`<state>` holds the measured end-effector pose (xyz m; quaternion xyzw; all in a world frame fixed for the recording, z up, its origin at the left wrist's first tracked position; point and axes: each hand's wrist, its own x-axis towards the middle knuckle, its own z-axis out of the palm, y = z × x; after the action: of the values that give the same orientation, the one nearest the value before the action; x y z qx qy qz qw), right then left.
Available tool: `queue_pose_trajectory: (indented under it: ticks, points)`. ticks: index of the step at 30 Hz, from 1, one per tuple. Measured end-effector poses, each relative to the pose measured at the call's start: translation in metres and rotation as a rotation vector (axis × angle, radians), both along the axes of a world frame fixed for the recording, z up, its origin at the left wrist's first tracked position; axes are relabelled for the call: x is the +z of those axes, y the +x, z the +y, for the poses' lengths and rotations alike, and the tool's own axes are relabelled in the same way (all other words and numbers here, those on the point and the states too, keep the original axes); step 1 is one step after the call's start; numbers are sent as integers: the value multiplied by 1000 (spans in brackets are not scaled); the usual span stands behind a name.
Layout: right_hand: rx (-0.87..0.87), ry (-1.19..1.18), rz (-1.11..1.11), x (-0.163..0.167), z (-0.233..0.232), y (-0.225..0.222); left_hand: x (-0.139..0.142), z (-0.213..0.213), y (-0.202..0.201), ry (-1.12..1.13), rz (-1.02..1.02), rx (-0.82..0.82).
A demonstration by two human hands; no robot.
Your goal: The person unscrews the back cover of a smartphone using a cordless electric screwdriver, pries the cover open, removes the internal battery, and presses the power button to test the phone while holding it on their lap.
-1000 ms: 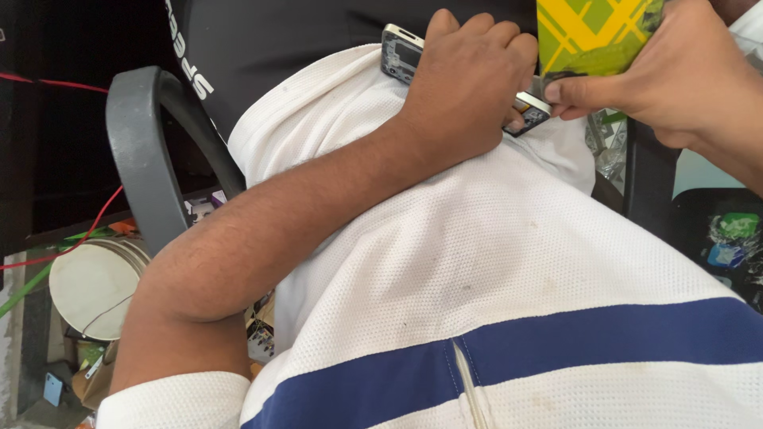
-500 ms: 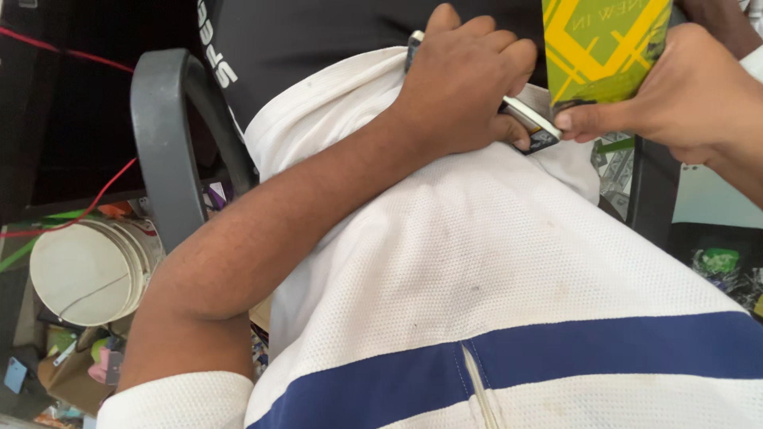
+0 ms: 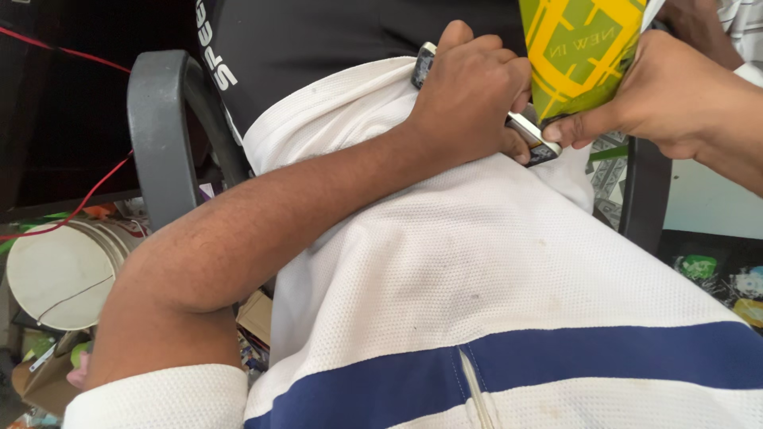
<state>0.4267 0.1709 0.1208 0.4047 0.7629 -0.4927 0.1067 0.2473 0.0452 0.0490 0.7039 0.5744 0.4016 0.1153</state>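
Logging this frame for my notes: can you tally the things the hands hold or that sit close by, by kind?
Hands: 2, left hand, right hand
Phone: 1
Yellow-green packet: 1
Chair armrest: 1
White bucket: 1
Total: 6

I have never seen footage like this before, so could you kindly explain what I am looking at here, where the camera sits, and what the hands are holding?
There is no machine here: a person works with bare hands, and the one camera sits on their head, looking down over their own white shirt with a blue stripe. The left hand is closed over a small dark, silver-edged device, pressing it against the shirt; most of it is hidden, so I cannot tell what it is. The right hand pinches the device's end and also holds a yellow and green card packet. Beside the person are a grey chair armrest, a red wire and a white bucket lower down.
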Motion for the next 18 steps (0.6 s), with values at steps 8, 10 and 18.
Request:
queue_pose_trajectory:
  ticks: [8,10,18]
  points:
    - [3,4,-61,7,-10,-1,-1,-3,5,9,-39,-3]
    - [-31,36,-119,9,-14,-2,-1,-1,6,-3,-28,1]
    - [-47,-35,-45,3,-14,-13,-2,2,11,-24,13,9]
